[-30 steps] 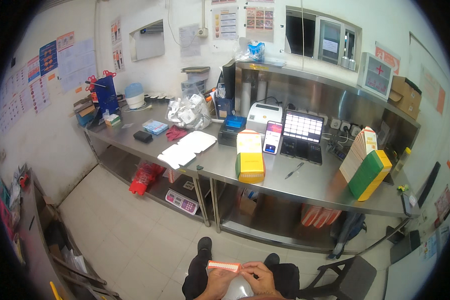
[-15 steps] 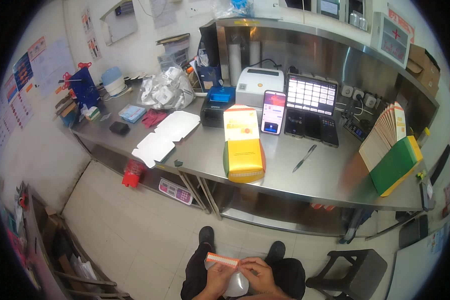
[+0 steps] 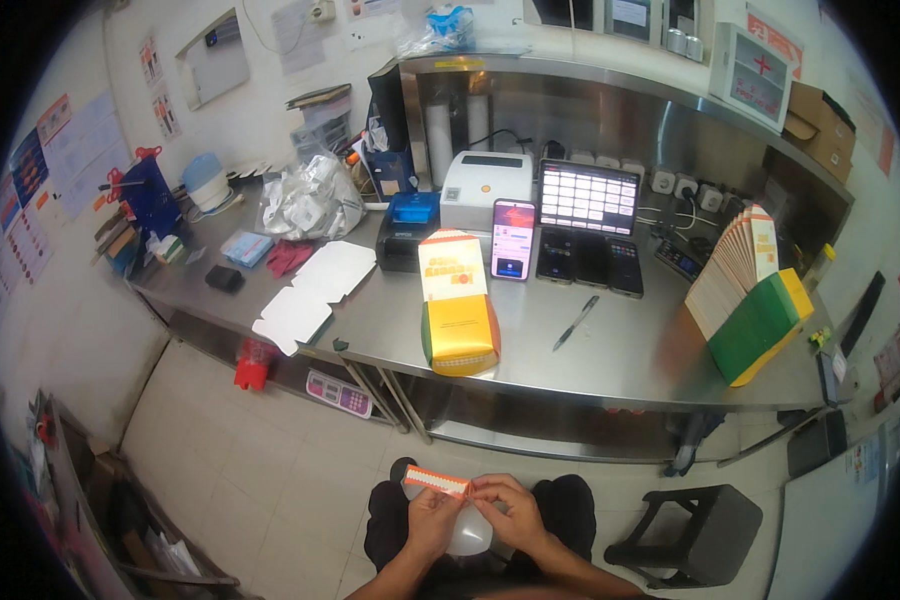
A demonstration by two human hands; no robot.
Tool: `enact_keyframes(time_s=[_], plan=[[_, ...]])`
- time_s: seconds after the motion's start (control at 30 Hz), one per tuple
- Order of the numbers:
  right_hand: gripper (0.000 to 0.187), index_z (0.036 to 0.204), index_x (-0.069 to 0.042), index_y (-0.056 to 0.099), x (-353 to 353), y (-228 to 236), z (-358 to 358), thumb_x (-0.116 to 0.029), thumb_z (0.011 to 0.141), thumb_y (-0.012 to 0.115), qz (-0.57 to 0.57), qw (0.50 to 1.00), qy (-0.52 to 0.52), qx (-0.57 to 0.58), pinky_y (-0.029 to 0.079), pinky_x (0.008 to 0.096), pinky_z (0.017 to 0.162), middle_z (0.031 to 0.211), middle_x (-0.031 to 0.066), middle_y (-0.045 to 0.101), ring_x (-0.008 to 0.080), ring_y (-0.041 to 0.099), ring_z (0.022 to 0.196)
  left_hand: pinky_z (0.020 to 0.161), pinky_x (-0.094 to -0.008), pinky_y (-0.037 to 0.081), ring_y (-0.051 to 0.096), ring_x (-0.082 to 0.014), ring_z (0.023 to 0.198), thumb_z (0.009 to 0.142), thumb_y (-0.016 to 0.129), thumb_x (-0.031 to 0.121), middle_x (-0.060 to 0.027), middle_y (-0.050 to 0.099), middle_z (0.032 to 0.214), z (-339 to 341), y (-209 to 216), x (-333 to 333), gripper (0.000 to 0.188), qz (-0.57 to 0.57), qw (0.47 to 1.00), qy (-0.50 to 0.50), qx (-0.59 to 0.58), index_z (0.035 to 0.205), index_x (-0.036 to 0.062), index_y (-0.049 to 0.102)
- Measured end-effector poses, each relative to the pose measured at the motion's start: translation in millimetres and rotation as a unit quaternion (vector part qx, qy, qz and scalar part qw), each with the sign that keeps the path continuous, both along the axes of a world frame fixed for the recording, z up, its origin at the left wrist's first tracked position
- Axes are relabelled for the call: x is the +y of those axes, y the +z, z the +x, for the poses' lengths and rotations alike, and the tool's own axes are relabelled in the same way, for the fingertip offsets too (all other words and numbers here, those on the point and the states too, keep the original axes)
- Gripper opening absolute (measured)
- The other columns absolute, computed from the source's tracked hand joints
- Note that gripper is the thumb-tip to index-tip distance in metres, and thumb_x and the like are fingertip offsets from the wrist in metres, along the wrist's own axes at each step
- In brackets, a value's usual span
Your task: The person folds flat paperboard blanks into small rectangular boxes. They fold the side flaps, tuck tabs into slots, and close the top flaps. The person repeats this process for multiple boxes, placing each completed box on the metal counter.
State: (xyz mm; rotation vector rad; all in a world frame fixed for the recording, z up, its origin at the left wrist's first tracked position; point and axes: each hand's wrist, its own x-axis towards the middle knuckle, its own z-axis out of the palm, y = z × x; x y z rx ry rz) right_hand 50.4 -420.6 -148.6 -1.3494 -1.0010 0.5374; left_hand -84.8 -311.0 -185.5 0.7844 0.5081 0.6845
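Low in front of my lap, both hands are on a narrow orange-and-white piece of folded card (image 3: pixel 436 482) with a toothed edge pattern. My left hand (image 3: pixel 432 522) is closed around its underside. At its right end my right hand (image 3: pixel 511 512) pinches with the fingertips, and the hand hides part of that end. Below and between the hands sits something pale and translucent, rounded like plastic (image 3: pixel 470 538); I cannot make out what it is. On the steel table (image 3: pixel 610 360) ahead stands a yellow, white and orange carton (image 3: pixel 462 325), apart from my hands.
A fanned stack of folded cartons (image 3: pixel 735 250) stands in a green and yellow box (image 3: pixel 760 335). A phone (image 3: pixel 513 240), a tablet (image 3: pixel 588 198), a white printer (image 3: pixel 487 190) and a pen (image 3: pixel 576 322) are on the table. White card sheets (image 3: pixel 315 285) lie left. A dark stool (image 3: pixel 692 530) is at my right.
The view has shifted, so the table things sit further left. The card has tilted, its right end lower, and my forearms show more. Both hands keep their grip on it.
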Motion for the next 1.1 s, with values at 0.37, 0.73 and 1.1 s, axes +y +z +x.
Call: enact_keyframes(time_s=[0.37,0.73,1.1], plan=[[0.012,0.106,-0.001,0.071,-19.9,9.0,-23.4,-0.005,0.095,0.074,-0.002,1.0,-0.011,-0.008,0.058,0.0338,0.089,0.13,0.0134,0.067,0.0235,0.068,0.11,0.099,-0.0403,0.054,0.069,-0.0221,0.111,0.101,0.067,-0.001,-0.0114,0.072,0.12,-13.3,11.6,-12.9,0.019,0.032,0.999,-0.031,-0.008,0.12,0.0019,0.066],[0.019,0.11,-0.005,0.064,-37.6,-7.4,-59.2,-0.012,0.096,0.075,-0.041,0.995,-0.061,-0.071,0.058,0.0378,0.09,0.125,0.0128,0.07,0.0291,0.067,0.111,0.098,-0.0403,0.057,0.07,-0.0222,0.111,0.103,0.061,-0.001,-0.0142,0.072,0.123,-52.6,7.8,-59.7,0.022,0.048,0.999,0.009,0.004,0.125,-0.0015,0.064],[0.037,0.121,-0.004,0.058,-66.1,-18.2,-72.3,-0.014,0.092,0.079,-0.067,0.996,-0.032,-0.053,0.056,0.0405,0.094,0.119,0.0148,0.067,0.0314,0.068,0.109,0.094,-0.0402,0.058,0.07,-0.0215,0.106,0.103,0.061,0.001,-0.0144,0.069,0.118,-74.7,2.8,-93.4,0.022,0.045,0.998,0.018,0.032,0.124,-0.0004,0.056]])
